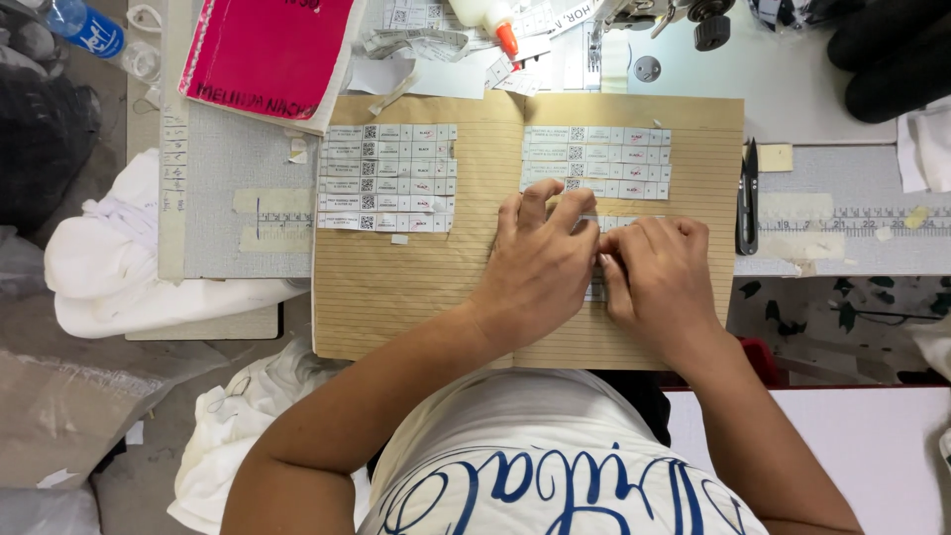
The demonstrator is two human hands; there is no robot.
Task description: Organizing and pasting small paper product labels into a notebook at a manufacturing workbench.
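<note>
1. We see the label strip (606, 222) lying with its long axis left to right, along the ruled lines of the open brown notebook (416, 287), on its right page, under the pasted rows of labels (596, 160).
2. Our left hand (540, 263) and right hand (659, 272) press flat on the strip, fingers bent and close together, pinning it down.
3. The notebook rests on a grey worktable (228, 238); black snips (747, 198) lie to the right, a red booklet (267, 50) and a glue bottle (487, 18) beyond, white cloth (109, 258) at the left.

Even, bright overhead light is falling across the view — shadows are staying soft and faint. Focus is holding sharp at centre; edges are bending slightly — no glare showing.
</note>
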